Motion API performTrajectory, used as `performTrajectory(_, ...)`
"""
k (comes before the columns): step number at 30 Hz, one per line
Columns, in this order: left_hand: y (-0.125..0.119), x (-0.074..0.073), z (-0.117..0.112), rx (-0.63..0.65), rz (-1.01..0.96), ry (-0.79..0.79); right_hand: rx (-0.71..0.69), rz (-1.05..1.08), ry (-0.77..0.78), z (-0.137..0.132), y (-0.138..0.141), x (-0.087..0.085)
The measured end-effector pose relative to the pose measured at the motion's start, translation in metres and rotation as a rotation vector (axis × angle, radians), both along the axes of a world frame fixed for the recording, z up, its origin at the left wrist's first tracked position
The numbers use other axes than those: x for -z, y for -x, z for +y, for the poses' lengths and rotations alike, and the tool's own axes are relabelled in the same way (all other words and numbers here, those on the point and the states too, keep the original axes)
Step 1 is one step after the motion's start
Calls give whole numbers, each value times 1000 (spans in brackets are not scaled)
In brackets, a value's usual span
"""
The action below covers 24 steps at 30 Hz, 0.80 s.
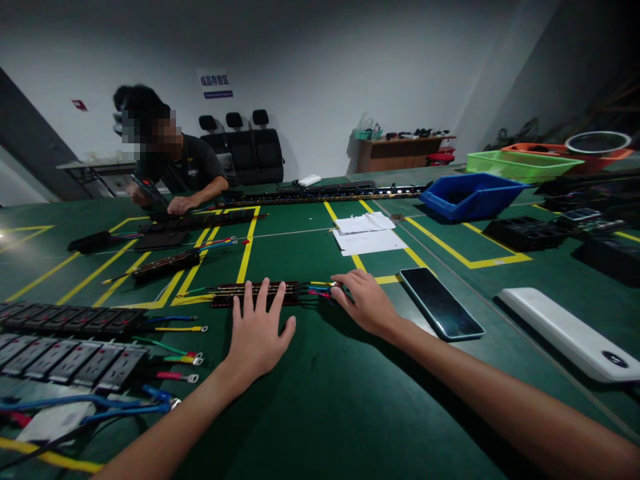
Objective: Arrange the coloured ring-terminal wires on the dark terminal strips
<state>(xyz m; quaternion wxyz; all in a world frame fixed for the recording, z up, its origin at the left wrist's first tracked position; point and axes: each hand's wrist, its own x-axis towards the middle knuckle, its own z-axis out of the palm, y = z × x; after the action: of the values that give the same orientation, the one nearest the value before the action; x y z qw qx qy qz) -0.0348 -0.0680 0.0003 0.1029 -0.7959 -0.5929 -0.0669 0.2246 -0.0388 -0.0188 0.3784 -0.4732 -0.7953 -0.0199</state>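
Observation:
A long dark power-strip module [255, 293] with copper bars lies across the green table in front of me. My left hand [260, 330] rests on its near edge, fingers spread flat, holding nothing. My right hand [363, 303] sits at the module's right end, fingertips pinched on the coloured wires [320, 288] that stick out there. Red, blue and yellow leads show between the fingers and the module.
A phone [440, 303] lies face up right of my right hand, a white bar [570, 333] beyond it. Socket strips [70, 347] with loose wires fill the left. Papers [367, 233], blue bin [470, 193] behind. A co-worker [175, 167] works at the far left.

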Motion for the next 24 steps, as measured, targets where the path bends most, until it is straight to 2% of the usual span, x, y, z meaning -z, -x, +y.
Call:
performTrajectory(10,-1,-2,0,0,-7,15,13,17,-18,4,-4,5)
performTrajectory(16,0,0,0,6,-25,6,5,57,53,7,-5,9)
performTrajectory(24,1,1,1,8,-19,10,-29,10,-36,2,-5,3)
